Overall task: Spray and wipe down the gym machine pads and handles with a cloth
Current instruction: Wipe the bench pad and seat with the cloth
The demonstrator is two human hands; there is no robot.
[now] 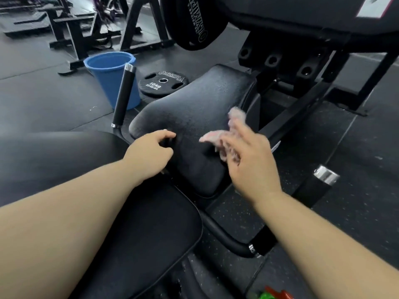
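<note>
A black seat pad (194, 100) of the gym machine lies in the middle of the view, its surface dull and speckled. My left hand (151, 152) grips the pad's near left edge with curled fingers. My right hand (250, 160) hovers over the pad's right side and holds a pink cloth (234, 121), which is blurred by motion. A black handle with chrome ends (124, 96) stands left of the pad. A second handle (313, 188) stands on the right. A larger black pad (155, 234) lies under my left forearm.
A blue bucket (108, 72) stands on the rubber floor behind the left handle, with a 10 kg weight plate (163, 83) lying beside it. A big black plate (190, 22) hangs on the machine frame above. A green and red object (274, 294) shows at the bottom edge.
</note>
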